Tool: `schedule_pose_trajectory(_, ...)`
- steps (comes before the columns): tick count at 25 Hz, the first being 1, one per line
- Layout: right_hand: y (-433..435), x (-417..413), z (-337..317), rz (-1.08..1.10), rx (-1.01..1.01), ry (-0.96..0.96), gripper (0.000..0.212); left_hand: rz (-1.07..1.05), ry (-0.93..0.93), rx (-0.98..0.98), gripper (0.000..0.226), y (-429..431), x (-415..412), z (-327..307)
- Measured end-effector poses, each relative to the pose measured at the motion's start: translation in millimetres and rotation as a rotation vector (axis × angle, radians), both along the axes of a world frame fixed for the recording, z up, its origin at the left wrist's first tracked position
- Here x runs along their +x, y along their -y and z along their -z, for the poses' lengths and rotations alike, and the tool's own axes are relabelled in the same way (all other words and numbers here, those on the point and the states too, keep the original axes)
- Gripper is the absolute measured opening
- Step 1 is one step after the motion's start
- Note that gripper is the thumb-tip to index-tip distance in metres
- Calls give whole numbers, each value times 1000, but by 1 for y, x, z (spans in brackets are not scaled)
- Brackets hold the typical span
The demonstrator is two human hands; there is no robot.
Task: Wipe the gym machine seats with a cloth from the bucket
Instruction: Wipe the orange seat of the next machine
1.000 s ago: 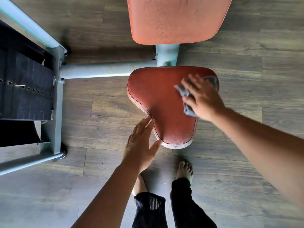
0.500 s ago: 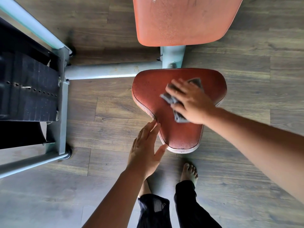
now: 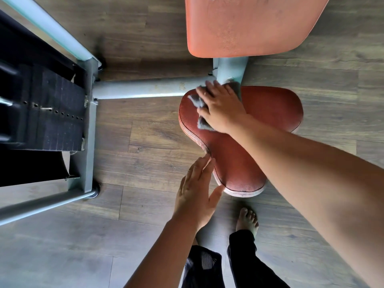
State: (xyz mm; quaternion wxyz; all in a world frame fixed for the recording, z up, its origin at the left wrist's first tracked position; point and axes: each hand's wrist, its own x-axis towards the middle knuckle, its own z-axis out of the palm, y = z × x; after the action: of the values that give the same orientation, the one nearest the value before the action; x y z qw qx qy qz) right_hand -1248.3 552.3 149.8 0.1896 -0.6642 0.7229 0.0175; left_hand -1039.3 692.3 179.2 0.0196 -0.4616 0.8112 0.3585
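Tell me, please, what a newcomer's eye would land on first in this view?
The red seat in the middle stands out, with the right hand pressing a grey cloth onto its far left part. The left hand, fingers straight, touches the seat's near left edge. A second orange-red pad fills the top, and a black weight stack sits in the grey frame at the left.
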Motion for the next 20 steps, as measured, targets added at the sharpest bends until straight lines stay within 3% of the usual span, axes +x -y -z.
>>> schedule_pose_trajectory(2,22,14,4,174,54,-26,67,-13,-6,2,69,-1,-1,1)
schedule_pose_trajectory(3,24,28,3,155,51,-29,68,-18,-7,2,69,-2,-1,1)
schedule_pose_trajectory(5,5,50,-2,-77,11,-20,68,-17,-2,7,69,-3,0,1)
schedule_pose_trajectory(8,-23,15,-8,-354,-10,29,68,-19,35,13,70,-7,2,0)
schedule_pose_trajectory(13,-69,-18,-14,60,-4,-67,74,-34,80,40,73,-8,1,-4)
schedule_pose_trajectory(17,-158,20,-34,-41,-41,4,70,-29,68,-2,73,-6,-1,-4)
schedule_pose_trajectory(20,-177,-22,-31,-92,-47,17,71,-20,91,-1,72,-6,-1,-2)
